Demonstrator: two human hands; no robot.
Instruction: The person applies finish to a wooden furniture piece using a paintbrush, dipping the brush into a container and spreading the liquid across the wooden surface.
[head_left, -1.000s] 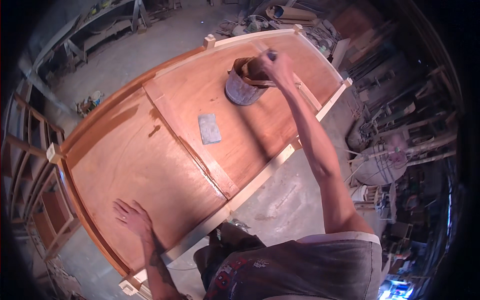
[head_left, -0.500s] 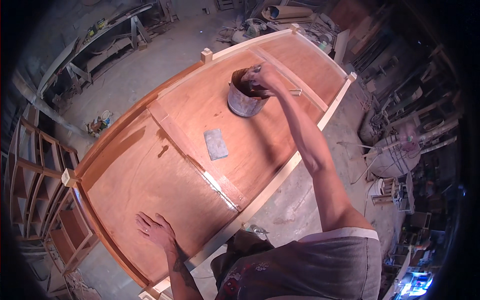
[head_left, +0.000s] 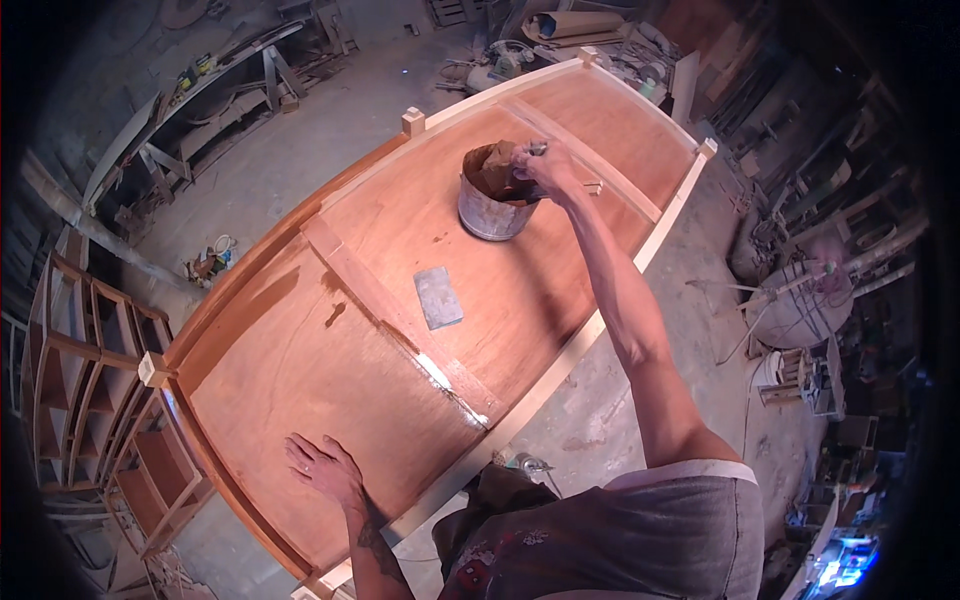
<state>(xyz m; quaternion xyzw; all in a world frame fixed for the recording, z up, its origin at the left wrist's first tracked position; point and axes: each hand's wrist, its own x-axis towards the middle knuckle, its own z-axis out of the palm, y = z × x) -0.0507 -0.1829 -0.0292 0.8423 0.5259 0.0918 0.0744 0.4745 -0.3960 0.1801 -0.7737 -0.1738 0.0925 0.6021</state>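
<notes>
A large reddish-brown wooden panel (head_left: 300, 380) with pale framing edges lies in front of me. My left hand (head_left: 328, 470) rests flat on its near left part, fingers spread and holding nothing. Toward the far middle stands a round, stained metal can (head_left: 492, 218), its inside wall coated brown. Over the can's right rim is my right hand (head_left: 542, 168), its fingers closed around something I cannot make out. Between the can and the left hand lies a grey rectangular block (head_left: 438, 297). Wet, shiny streaks (head_left: 436, 372) run along the crosspiece (head_left: 365, 290) and darker brown patches mark the far left edge.
Wooden corner blocks (head_left: 413, 121) stick up along the panel's frame. A curved wooden shelf unit (head_left: 85, 350) stands at the left. A workbench (head_left: 190, 120) is farther back, and scrap wood and machinery clutter the floor at the right.
My right hand has come up from inside the can to its right rim. My left hand stays flat on the panel; the whole view has shifted slightly.
</notes>
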